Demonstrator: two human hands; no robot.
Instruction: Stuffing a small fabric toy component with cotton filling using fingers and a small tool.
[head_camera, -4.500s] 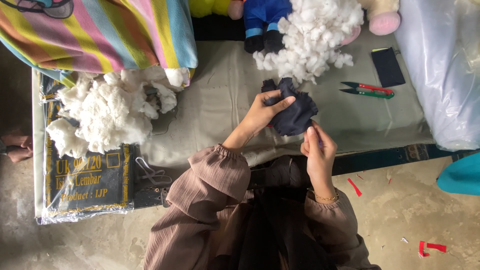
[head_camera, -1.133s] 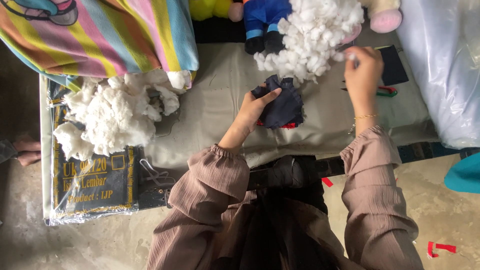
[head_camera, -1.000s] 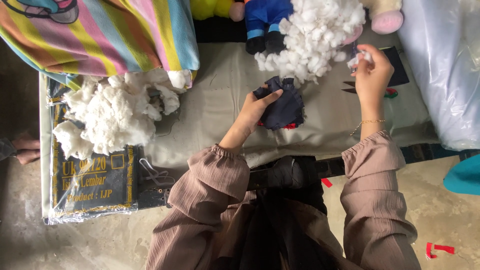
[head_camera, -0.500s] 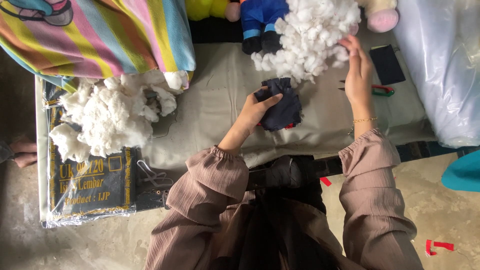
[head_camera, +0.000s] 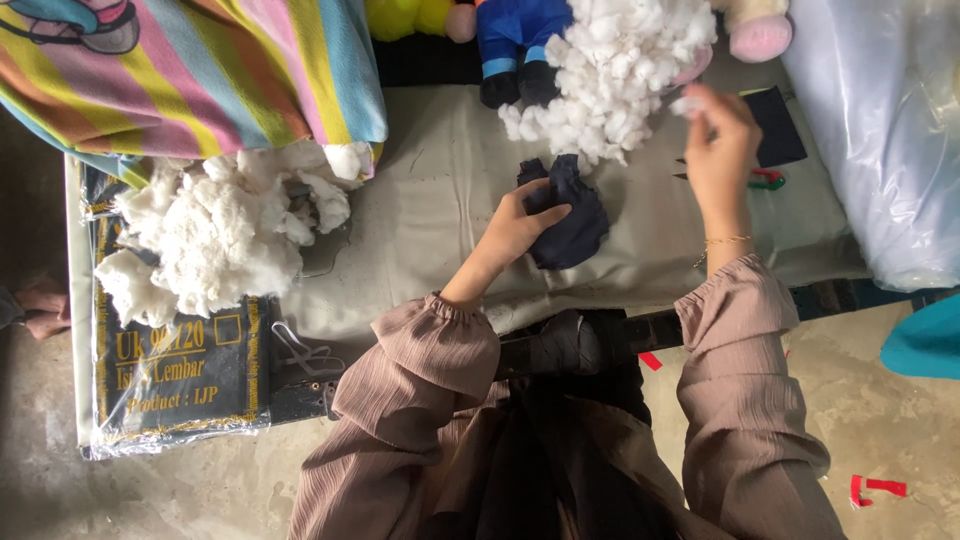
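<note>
Holding the dark blue cloth piece (head_camera: 567, 212) down on the grey table cloth (head_camera: 440, 210), the left hand (head_camera: 520, 222) has its fingers curled over the near edge and is closed on it, with the thumb tucked against the side. The right hand (head_camera: 718, 150) is up beside the big white pile of fluff (head_camera: 615, 75), and its fingertips are pinched shut on a small white tuft (head_camera: 688, 104). To do this bit well, I think it helps to pinch off only a little fluff, so it comes away clean and does not drag half the pile along. It also seems wise to keep the left hand steady so the cloth piece does not slide. The cloth piece sits in the middle of the table, just below the fluff pile and touching its loose bits. It looks soft, limp and a bit lumpy, with two small bumps at the top end. Another heap of white fluff (head_camera: 215, 235) lies well off to the left, next to a stripy cloth (head_camera: 200, 70). Red-handled scissors (head_camera: 765, 178) peek out behind the right hand.
</note>
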